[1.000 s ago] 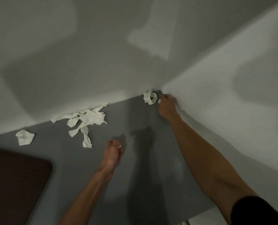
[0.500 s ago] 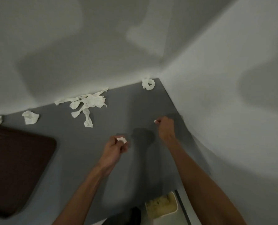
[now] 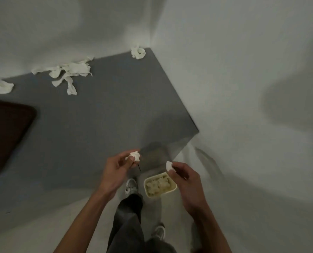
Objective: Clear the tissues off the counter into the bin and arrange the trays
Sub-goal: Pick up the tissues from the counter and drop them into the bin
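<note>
Both hands had drawn back from the far corner to the near edge. Left hand [image 3: 115,172] fingers [image 3: 131,159] pinched a crumpled wad [image 3: 135,155]; right hand [image 3: 187,181] fingers [image 3: 172,172] pinched a small scrap [image 3: 169,165] over the floor bin [image 3: 173,191]. Torn strips [image 3: 69,73], a crumpled piece [image 3: 3,86] and a corner tissue [image 3: 138,52] lay on the tabletop [image 3: 101,121], beside a dark tray [image 3: 6,136].
</note>
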`<state>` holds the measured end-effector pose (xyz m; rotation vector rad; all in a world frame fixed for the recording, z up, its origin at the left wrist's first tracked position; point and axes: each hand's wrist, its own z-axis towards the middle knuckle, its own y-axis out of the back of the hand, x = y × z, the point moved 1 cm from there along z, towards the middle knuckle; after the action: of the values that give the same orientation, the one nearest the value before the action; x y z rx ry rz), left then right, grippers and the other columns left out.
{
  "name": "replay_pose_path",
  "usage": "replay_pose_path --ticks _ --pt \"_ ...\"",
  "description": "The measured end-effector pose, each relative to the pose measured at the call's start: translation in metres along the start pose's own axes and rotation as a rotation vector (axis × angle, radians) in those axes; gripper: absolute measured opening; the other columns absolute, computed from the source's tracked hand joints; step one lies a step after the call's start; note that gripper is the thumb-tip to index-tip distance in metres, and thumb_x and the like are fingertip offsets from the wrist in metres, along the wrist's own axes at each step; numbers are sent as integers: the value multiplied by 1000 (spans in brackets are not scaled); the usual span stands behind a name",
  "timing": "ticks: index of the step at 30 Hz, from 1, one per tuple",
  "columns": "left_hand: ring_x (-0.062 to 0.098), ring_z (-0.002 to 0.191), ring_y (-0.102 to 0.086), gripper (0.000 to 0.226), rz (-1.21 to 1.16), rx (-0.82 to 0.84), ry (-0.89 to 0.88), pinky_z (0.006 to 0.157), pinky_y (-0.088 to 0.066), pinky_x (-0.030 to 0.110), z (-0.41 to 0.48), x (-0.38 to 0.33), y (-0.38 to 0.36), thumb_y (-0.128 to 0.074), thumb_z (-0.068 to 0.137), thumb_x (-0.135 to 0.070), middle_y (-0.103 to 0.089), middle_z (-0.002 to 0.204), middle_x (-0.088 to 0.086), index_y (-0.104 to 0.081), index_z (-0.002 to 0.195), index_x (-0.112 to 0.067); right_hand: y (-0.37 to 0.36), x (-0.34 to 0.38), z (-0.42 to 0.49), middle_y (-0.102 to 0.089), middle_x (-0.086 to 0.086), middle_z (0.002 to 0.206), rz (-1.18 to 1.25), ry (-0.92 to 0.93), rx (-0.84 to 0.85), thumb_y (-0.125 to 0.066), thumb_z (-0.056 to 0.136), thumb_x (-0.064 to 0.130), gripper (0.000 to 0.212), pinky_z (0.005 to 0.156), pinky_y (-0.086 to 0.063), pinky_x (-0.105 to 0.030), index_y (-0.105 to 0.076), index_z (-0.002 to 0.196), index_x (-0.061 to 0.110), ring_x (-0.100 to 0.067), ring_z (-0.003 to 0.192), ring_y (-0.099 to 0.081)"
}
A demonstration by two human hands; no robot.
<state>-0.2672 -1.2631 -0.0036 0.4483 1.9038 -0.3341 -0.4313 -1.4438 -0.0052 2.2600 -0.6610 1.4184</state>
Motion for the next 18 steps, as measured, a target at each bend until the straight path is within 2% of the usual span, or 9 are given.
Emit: replay_pose_path --ticks 4,7,11,15,18 --pt "22 101 -76 23 36 4 55 90 -60 32 -42 48 -21 -66 98 0 -79 108 7 -70 118 -11 40 -55 -46 -80 8 110 9 -51 -94 -71 100 7 27 79 -59 -19 -72 123 20 -6 103 -75" --pt "22 97 -77 14 113 -13 130 88 -61 40 -59 87 -31 -73 94 -8 -80 102 3 -68 107 -14 61 -107 -61 -79 5 115 -28 -103 -125 -72 99 9 30 85 -60 -25 -74 124 26 -9 108 -74" --pt "21 92 -76 18 225 -60 179 82 -61 35 -59 142 -39 -80 88 -8 -80 97 -3 -76 96 -24 67 -177 -58 -79 7 110 -108 -181 -149 -74 97 10 23 92 -62 -34 -79 115 24 -9 105 -74" --pt "7 85 -75 22 415 -40 168 84 -62 36 -37 211 -44 -83 85 -10 -79 92 -13 -78 93 -29 55 -245 -23 -80 12 98 -195 -261 -178 -77 95 13 25 77 -58 -24 -78 103 37 -5 92 -76" --pt "-4 79 -71 20 540 -28 160 75 -58 20 -11 266 -52 -85 82 -14 -78 89 -8 -76 93 -28 43 -304 19 -79 15 93 -298 -229 -182 -75 95 17 24 75 -59 -28 -74 105 39 -3 84 -75"
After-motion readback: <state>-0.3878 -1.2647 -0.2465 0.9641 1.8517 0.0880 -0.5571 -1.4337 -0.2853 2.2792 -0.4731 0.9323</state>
